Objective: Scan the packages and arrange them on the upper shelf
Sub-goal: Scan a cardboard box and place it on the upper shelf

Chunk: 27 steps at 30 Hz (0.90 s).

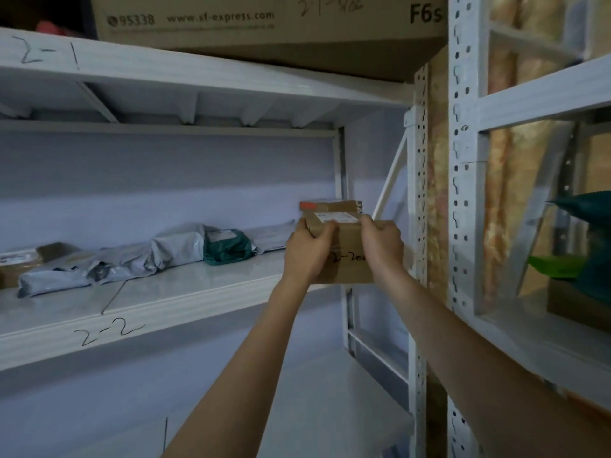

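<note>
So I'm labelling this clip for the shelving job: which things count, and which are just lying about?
Job:
- cardboard box, held by left hand and right hand
- shelf marked 2-2
- parcels already on it: grey mailers, green mailer

Lying about:
- SF Express carton overhead
- green bags, neighbouring rack

The big cardboard box on top reads "95338", "www.sf-express.com" and "F6s". The top shelf edge bears a handwritten "2-1", the lower shelf edge "2-2". The small box shows handwriting starting "2-20"; its label is illegible.
</note>
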Each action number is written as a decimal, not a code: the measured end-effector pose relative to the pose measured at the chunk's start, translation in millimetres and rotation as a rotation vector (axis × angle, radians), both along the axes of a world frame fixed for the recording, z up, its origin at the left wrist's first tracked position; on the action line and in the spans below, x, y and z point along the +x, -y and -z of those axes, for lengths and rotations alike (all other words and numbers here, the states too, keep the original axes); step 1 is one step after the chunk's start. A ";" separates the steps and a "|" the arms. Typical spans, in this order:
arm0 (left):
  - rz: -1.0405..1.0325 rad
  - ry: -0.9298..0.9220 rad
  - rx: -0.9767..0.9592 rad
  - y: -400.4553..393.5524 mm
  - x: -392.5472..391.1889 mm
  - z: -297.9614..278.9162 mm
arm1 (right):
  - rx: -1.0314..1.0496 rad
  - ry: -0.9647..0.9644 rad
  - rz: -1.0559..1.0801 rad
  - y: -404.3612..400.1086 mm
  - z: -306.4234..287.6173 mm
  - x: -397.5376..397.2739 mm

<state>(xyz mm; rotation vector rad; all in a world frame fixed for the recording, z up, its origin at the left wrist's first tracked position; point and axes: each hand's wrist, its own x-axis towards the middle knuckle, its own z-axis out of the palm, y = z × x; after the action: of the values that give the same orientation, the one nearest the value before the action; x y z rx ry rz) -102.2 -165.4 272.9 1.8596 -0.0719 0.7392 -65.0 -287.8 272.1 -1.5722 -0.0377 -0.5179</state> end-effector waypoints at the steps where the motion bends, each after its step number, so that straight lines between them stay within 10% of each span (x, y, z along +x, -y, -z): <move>1: 0.015 0.005 0.007 -5.1 10.0 -3.0 | -0.001 0.011 -0.006 -3.6 -2.3 10.0; 27: 0.108 0.051 0.162 -66.6 251.7 -88.2 | -0.055 0.134 -0.211 -34.0 -91.0 254.5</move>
<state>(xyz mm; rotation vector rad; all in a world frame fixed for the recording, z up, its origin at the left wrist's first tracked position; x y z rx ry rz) 149.5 -98.8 361.1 1.9737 -0.2696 0.7235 189.4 -253.8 363.1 -1.5629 -0.3189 -0.4581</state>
